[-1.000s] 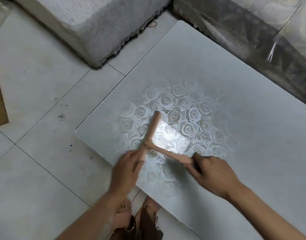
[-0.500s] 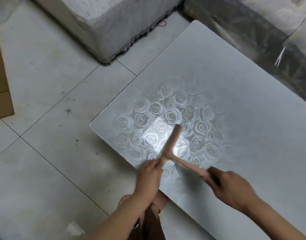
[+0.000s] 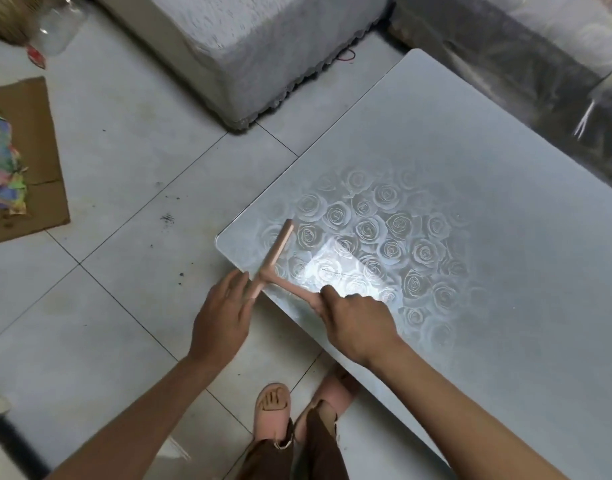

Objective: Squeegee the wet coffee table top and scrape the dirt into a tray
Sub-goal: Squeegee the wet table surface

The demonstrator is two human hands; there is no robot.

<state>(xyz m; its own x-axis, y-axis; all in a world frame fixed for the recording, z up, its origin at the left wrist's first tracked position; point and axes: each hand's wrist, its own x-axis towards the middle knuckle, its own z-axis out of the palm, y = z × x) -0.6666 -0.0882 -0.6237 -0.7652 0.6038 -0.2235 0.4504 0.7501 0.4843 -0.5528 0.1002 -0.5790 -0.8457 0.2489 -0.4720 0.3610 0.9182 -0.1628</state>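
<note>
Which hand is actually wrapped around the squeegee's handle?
The right hand: its fingers curl round the squeegee handle. The left hand is flat, straight fingers only touching the blade's near end.

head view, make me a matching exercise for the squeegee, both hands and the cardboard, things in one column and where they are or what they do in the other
1 squeegee
2 left hand
3 right hand
4 cardboard

a lies on the floor, far left
b grips the handle
c blade on the coffee table's near corner
d straight fingers at the blade's near end

Pairs: 1-c, 2-d, 3-b, 4-a
</note>
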